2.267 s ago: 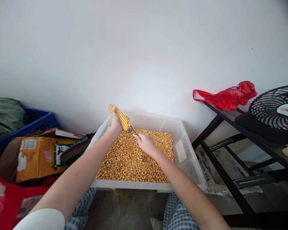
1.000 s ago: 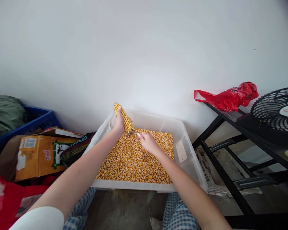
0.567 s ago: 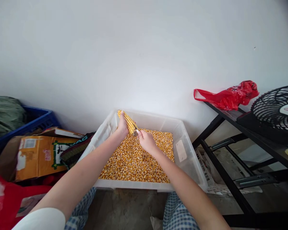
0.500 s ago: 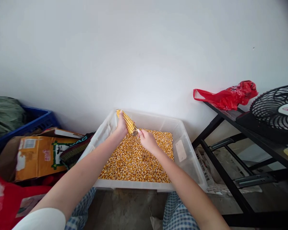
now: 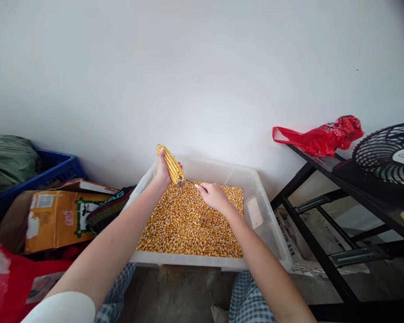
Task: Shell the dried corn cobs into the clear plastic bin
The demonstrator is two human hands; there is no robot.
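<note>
My left hand (image 5: 162, 172) grips a yellow dried corn cob (image 5: 171, 165) by its lower half, holding it up above the back left of a clear plastic tub (image 5: 265, 229). My right hand (image 5: 214, 196) is closed on a thin metal tool (image 5: 191, 182), whose tip reaches the cob's lower end. The grip of the tool is hidden in my fingers. Just beneath both hands lies a deep layer of loose golden corn kernels (image 5: 188, 224), filling the tub.
A cardboard box (image 5: 57, 222) and a blue crate (image 5: 54, 168) with a green sack (image 5: 10, 161) stand left of the tub. To the right, a black metal shelf (image 5: 323, 179) carries a red plastic bag (image 5: 318, 137) and a black fan (image 5: 387, 154). A white wall rises behind.
The cob has moved left and stands more upright. My right hand has shifted right, away from the cob, with the tool stretched between them.
</note>
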